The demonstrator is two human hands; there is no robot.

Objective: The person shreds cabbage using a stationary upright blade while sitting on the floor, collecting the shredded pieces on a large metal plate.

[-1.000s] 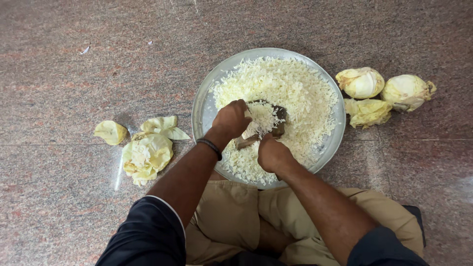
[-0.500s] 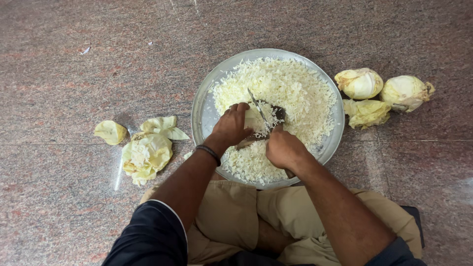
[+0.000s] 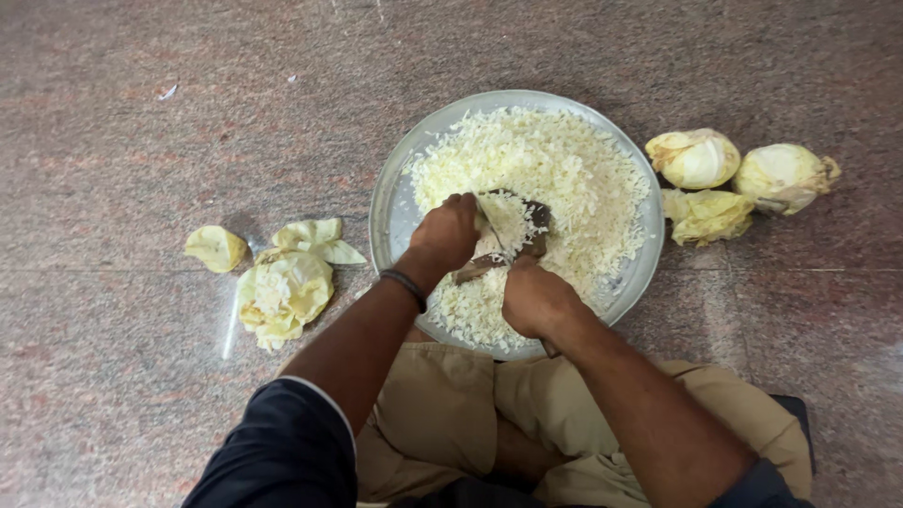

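My left hand [image 3: 450,230] presses light, crumbly cabbage [image 3: 503,221] on the blade [image 3: 496,230]; my right hand [image 3: 536,299] is closed, contents hidden.

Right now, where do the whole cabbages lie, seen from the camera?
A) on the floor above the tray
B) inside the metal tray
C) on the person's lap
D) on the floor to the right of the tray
D: three whole cabbages lie on the floor to the right of the round metal tray, outside its rim, while the tray itself holds only shredded cabbage.
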